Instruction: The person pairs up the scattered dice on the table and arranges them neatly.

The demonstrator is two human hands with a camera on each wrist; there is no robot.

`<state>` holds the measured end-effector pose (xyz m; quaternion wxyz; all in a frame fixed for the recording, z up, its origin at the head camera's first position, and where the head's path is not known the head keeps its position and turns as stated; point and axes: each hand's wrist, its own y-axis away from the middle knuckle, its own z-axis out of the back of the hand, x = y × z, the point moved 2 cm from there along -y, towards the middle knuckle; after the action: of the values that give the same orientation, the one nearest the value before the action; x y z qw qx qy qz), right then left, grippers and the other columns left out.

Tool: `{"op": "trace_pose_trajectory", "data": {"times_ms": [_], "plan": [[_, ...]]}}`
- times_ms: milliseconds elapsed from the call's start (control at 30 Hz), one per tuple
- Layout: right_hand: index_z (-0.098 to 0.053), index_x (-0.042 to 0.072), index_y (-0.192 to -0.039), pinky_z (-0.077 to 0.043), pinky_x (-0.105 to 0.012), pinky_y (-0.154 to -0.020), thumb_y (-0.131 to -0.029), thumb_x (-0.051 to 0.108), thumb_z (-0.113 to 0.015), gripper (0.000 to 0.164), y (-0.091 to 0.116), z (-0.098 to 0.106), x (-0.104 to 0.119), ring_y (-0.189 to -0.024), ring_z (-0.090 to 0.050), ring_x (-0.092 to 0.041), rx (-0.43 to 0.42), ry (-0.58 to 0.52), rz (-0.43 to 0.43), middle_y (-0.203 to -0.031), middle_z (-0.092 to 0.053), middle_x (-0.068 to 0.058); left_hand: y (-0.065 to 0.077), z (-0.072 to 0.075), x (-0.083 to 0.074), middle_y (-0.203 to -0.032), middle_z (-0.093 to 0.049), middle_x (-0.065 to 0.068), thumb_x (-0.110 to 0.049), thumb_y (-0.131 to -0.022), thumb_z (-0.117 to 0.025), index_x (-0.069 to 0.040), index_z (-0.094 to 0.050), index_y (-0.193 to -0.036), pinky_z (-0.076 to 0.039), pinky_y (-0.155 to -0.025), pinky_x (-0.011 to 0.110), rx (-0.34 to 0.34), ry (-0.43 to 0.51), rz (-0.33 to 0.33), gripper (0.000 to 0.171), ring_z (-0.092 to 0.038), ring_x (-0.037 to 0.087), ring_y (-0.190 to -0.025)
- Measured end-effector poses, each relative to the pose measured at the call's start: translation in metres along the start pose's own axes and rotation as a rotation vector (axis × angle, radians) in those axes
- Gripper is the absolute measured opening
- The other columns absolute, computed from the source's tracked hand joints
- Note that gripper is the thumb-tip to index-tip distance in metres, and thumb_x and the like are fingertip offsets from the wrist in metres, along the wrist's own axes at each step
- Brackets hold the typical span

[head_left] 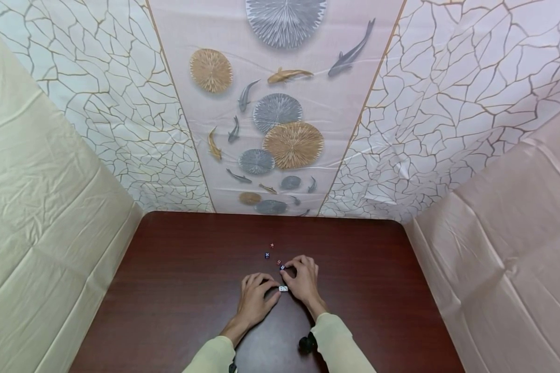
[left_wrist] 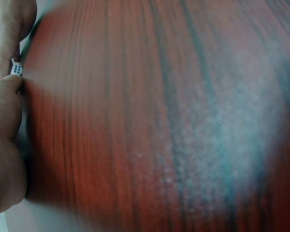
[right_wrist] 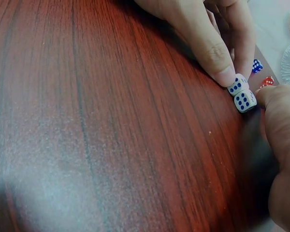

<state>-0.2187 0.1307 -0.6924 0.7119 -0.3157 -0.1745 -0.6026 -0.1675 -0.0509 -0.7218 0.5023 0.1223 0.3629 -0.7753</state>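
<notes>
Two white dice (head_left: pixel 283 288) with dark pips sit side by side on the table. My left hand (head_left: pixel 255 299) pinches the left one between thumb and forefinger. In the right wrist view both white dice (right_wrist: pixel 243 99) show up close, touching each other, with the left thumb (right_wrist: pixel 225 75) against one. Just beyond them, my right hand (head_left: pixel 304 280) pinches a blue die (head_left: pixel 282 267) between thumb and forefinger. That blue die is largely hidden by the fingers in the wrist views. A red die (head_left: pixel 278 262) lies right behind it.
Farther back on the dark red wooden table (head_left: pixel 191 269) lie another blue die (head_left: pixel 267 255) and another red die (head_left: pixel 272 245). A patterned cloth (head_left: pixel 345 155) hangs behind the table's far edge, with plain cloths along both sides. A black round object (head_left: pixel 305 344) sits by the right sleeve.
</notes>
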Motion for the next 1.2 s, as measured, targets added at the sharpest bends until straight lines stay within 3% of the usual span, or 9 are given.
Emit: {"op": "trace_pose_trajectory", "data": {"times_ms": [167, 400, 833, 1200], "plan": [[-0.086, 0.013, -0.109, -0.039, -0.058, -0.112, -0.099, 0.021, -0.089, 0.013, -0.001, 0.001, -0.001, -0.123, -0.060, -0.034, 0.004, -0.023, -0.013, -0.117, -0.073, -0.008, 0.000, 0.001, -0.001, -0.120, -0.076, 0.000, -0.029, -0.099, -0.090, -0.023, -0.087, -0.113, -0.040, -0.114, 0.061, 0.024, 0.012, 0.017, 0.015, -0.066, 0.031, -0.122], [-0.085, 0.010, -0.114, -0.039, -0.057, -0.113, -0.100, 0.019, -0.087, 0.016, 0.000, 0.006, 0.001, -0.126, -0.062, -0.034, 0.003, -0.062, -0.019, -0.120, -0.076, -0.010, -0.001, 0.001, -0.002, -0.118, -0.076, -0.001, -0.028, -0.097, -0.092, -0.024, -0.087, -0.111, -0.040, -0.113, 0.060, 0.007, 0.012, 0.011, 0.015, -0.066, 0.031, -0.121], [-0.086, 0.012, -0.113, -0.043, -0.050, -0.105, -0.100, 0.019, -0.088, 0.015, 0.003, 0.020, 0.002, -0.120, -0.063, -0.029, 0.030, -0.051, 0.040, -0.118, -0.077, -0.007, -0.001, 0.001, -0.002, -0.118, -0.076, 0.000, -0.027, -0.096, -0.093, -0.023, -0.087, -0.111, -0.040, -0.113, 0.061, -0.001, 0.022, 0.010, 0.016, -0.067, 0.031, -0.120], [-0.086, 0.012, -0.110, -0.044, -0.050, -0.101, -0.098, 0.017, -0.089, 0.013, 0.012, 0.022, -0.004, -0.113, -0.063, -0.028, 0.050, 0.009, 0.140, -0.113, -0.075, -0.006, -0.001, 0.002, -0.003, -0.115, -0.076, -0.001, -0.026, -0.093, -0.095, -0.023, -0.087, -0.109, -0.041, -0.111, 0.060, -0.026, -0.004, -0.007, 0.018, -0.067, 0.030, -0.118]]}}
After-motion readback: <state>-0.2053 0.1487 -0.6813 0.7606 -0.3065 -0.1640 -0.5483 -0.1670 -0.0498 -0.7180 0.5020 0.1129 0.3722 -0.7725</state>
